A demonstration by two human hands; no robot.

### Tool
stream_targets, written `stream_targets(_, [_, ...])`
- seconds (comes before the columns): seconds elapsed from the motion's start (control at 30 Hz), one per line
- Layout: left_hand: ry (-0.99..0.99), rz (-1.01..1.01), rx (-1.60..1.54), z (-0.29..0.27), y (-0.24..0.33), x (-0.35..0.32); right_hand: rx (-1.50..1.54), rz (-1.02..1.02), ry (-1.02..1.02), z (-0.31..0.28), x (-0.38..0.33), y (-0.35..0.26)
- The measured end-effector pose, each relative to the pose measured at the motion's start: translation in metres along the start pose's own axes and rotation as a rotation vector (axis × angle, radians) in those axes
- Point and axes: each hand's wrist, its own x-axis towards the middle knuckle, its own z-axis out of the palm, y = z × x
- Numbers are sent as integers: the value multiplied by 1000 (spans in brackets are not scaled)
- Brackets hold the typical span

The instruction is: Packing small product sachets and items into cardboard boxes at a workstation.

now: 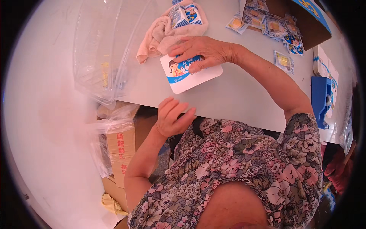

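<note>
A white, round-cornered flat box or card (202,81) with a blue band and a cartoon child lies on the pale table near its front edge. My right hand (206,53) rests over its far side, fingers spread across the printed part. Close to the table edge, in front of the white piece, my left hand (173,116) hovers with loosely bent fingers, the thumb apart and nothing visible in it. Just beyond the right hand is a crumpled pink cloth (158,34). Several small blue-and-white striped packets (185,16) sit on that cloth.
Clear plastic trays (105,45) stand at the left. At the far right, a tipped carton (314,24) has many sealed packets (274,28) by its mouth. A blue tape dispenser (319,101) is near a stack of white printed pieces (324,63). Below left is a cardboard box (121,152).
</note>
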Motion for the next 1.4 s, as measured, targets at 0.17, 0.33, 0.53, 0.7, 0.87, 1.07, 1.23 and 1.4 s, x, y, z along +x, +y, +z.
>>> stream_targets(0.17, [-53,-383,29,-6,-18,61,-241,-52,-14,9,-10,2])
stream_targets(0.33, [-450,-412,139,9,-37,57,-478,202,-69,19,-36,-43])
stream_targets(0.53, [-452,-355,88,2,-43,64,-352,213,7,19,-62,-42])
stream_targets(0.7, [-338,-318,-77,-2,-56,54,-303,286,92,12,-62,-43])
stream_targets(0.87, [-198,-277,-153,2,-64,47,-315,232,126,9,-66,-34])
stream_targets(1.07, [-115,-301,-285,1,-64,41,20,218,274,12,-70,-32])
stream_targets(1.23, [-167,-245,-135,1,-52,35,134,224,368,21,-74,-27])
stream_targets(1.4, [-143,-209,-10,15,-41,26,49,146,466,37,-81,-26])
